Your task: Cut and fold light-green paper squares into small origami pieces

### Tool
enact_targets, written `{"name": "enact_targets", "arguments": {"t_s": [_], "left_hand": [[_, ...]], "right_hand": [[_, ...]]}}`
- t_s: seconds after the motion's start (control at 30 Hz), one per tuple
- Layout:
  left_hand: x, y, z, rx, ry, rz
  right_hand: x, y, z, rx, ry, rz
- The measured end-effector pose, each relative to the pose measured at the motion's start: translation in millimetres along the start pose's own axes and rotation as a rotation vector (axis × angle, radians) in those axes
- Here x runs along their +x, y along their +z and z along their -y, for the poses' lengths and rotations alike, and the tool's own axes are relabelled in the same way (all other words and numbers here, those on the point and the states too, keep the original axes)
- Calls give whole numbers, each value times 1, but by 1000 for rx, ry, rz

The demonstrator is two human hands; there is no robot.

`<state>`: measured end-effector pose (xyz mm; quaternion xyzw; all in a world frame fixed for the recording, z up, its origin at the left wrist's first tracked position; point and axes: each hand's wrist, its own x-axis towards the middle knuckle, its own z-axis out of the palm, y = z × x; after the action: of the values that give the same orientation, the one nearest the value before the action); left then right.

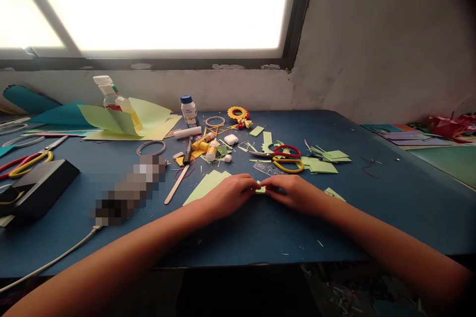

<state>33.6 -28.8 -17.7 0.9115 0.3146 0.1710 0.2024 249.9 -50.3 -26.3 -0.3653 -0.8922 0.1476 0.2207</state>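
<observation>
Between my fingertips is a small piece of light green paper (pixel 260 189), low over the blue table, mostly hidden by my fingers. My left hand (pixel 235 192) pinches its left side, and my right hand (pixel 288 190) pinches its right side. Larger light green sheets (pixel 206 185) lie partly under my left hand. Just beyond my hands rest scissors (pixel 288 158) with one red and one yellow handle, beside a clear ruler (pixel 266 168). More cut green paper (pixel 320 164) is stacked behind my right hand, and another green scrap (pixel 333 194) sits beside my right wrist.
On the blue table (pixel 372 183) stand a blue-capped white bottle (pixel 189 111) and a clear bottle (pixel 107 93) among paper sheets. A wooden stick (pixel 176 184), a white case (pixel 231 139) and a yellow paper ring (pixel 237 113) lie around. A black box (pixel 40 188) is at left.
</observation>
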Motion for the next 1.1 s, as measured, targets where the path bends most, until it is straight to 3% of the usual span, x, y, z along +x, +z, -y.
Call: {"name": "enact_targets", "arguments": {"t_s": [0.17, 0.4, 0.63, 0.87, 1.1], "left_hand": [[2, 4, 1, -138, -136, -54], [4, 2, -4, -122, -261, -25], [6, -2, -1, -9, -268, -6], [15, -1, -2, 1, -276, 24], [16, 1, 4, -204, -275, 31]], "right_hand": [[4, 4, -4, 50, 52, 13], [7, 9, -10, 84, 71, -19], [3, 12, -15, 66, 211, -95], [0, 14, -14, 76, 192, -105], [-1, 5, -17, 161, 132, -46]]}}
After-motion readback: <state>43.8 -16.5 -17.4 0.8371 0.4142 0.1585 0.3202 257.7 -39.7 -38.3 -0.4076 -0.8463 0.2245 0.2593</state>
